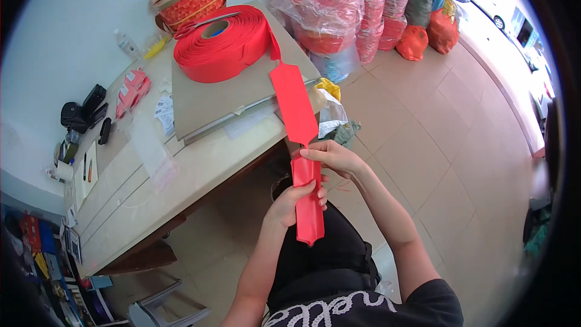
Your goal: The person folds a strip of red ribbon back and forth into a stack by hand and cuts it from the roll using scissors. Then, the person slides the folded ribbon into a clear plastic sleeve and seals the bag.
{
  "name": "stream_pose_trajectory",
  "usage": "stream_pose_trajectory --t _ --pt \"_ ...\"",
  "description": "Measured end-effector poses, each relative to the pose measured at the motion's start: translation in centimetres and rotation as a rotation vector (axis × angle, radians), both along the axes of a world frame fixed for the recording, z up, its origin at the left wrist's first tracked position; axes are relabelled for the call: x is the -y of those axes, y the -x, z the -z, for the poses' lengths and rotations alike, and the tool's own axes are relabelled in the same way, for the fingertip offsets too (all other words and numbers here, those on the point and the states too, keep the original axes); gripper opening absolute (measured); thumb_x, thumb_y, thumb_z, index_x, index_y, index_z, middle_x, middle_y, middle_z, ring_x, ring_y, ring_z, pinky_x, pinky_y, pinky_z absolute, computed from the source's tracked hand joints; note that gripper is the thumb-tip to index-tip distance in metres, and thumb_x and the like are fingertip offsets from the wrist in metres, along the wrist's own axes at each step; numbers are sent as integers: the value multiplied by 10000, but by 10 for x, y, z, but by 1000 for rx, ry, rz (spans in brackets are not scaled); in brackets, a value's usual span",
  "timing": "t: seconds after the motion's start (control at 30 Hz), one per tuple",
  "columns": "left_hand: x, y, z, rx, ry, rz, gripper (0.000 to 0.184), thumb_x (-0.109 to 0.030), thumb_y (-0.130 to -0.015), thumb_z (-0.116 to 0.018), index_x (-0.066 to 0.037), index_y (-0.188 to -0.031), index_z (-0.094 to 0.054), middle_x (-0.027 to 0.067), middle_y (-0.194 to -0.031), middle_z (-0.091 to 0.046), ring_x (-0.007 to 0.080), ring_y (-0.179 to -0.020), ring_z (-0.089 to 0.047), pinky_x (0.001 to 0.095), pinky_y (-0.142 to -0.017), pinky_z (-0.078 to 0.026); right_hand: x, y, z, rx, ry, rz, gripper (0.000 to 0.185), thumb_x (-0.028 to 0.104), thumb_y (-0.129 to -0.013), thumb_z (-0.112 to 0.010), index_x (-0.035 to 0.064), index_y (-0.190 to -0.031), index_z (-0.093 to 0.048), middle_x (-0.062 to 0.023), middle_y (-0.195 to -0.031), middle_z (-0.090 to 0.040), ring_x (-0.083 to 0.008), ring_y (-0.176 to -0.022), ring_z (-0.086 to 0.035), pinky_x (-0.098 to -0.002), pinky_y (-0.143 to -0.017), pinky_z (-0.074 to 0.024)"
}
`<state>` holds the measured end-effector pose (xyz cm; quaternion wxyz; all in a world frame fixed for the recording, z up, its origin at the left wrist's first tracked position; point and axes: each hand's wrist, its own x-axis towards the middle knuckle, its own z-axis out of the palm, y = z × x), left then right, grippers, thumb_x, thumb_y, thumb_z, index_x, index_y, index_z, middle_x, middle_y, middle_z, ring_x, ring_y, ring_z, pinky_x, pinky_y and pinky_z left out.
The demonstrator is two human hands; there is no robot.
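Observation:
A large roll of red ribbon (209,60) lies on a grey board (218,100) on the table, with scissors (218,19) resting on top. From the roll runs a red ribbon strip (295,103) cut into wide panels joined by narrow necks. My left hand (289,204) is wrapped around the lower part of the strip, where the panels look folded lengthwise above my lap. Just above it, my right hand (333,158) pinches the strip near a narrow neck between thumb and fingers. How many layers lie in my left hand, I cannot tell.
Left on the table (196,172) are red packets (133,92), a black case (74,116), a notepad with pens (89,169) and clear plastic. A red patterned basket (190,3) stands behind the roll. Plastic-wrapped bundles (321,18) line the wall; a stool (163,306) is lower left.

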<state>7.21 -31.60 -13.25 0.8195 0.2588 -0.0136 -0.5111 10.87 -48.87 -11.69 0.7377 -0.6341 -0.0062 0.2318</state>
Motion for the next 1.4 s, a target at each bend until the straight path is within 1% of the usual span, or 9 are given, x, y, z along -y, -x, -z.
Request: stream_pose_trajectory --t 0.23,0.37,0.53,0.73,0.9,0.97,1.07,1.27,1.4 --pt "1 -1 3 87 -147 -7 351 -257 -916 -517 -26 -1175 -465 23 -826 -537 140 -776 -545 316 -769 -469 -1 -1 -2 19 7 33 307 332 -827 -649 52 -949 -678 -9 -761 -634 -39 -655 -565 -190 -470 -435" --pt "1 0 -1 90 -130 -5 354 -257 -915 -521 -27 -1177 -463 23 -823 -539 142 -783 -550 320 -775 -471 0 -4 0 -41 27 48 268 237 -864 -617 -11 -953 -667 -67 -838 -665 -94 -743 -597 -241 -690 -478" --pt "2 2 -6 42 -85 -12 326 -221 -913 -521 -15 -1156 -452 32 -816 -510 156 -754 -520 327 -758 -447 -3 0 -3 -29 -43 93 253 226 -861 -623 -9 -942 -670 -64 -826 -665 -91 -733 -595 -244 -660 -480" --pt "3 8 -6 19 17 -26 314 -224 -918 -511 -25 -1152 -447 24 -791 -490 151 -732 -507 322 -751 -443 11 1 -19 86 223 17 360 331 -886 -569 -14 -905 -671 -72 -802 -666 -99 -732 -597 -251 -655 -478" --pt "1 13 -21 -2 101 -32 289 -209 -927 -494 -35 -1152 -446 23 -782 -483 146 -721 -505 324 -742 -451 32 -43 -62 397 569 417 486 427 -880 -529 -39 -881 -664 -64 -725 -652 -98 -688 -599 -235 -607 -450" --pt "2 13 -27 -3 122 -28 279 -203 -930 -488 -37 -1149 -446 24 -782 -484 146 -718 -505 326 -740 -455 27 -72 -77 523 628 515 486 444 -828 -583 -32 -839 -682 -76 -662 -640 -114 -625 -606 -262 -582 -468" --pt "4 15 -34 -9 131 -33 270 -199 -931 -483 -37 -1144 -448 25 -783 -487 146 -718 -508 331 -741 -460 25 -113 -76 361 537 422 482 435 -797 -618 -39 -862 -681 -83 -666 -636 -123 -627 -611 -268 -574 -480" --pt "4 16 -33 -28 139 -39 270 -192 -932 -479 -34 -1150 -448 24 -795 -492 145 -730 -515 332 -746 -463 14 -146 -68 376 356 345 322 254 -766 -691 -44 -887 -664 -53 -735 -627 -87 -619 -570 -218 -534 -424" --pt "2 15 -26 -44 116 -51 291 -190 -933 -478 -32 -1175 -439 26 -805 -497 147 -743 -517 341 -752 -464 8 -145 -70 405 288 443 192 140 -739 -680 -36 -815 -672 -50 -687 -626 -101 -587 -573 -232 -525 -453"
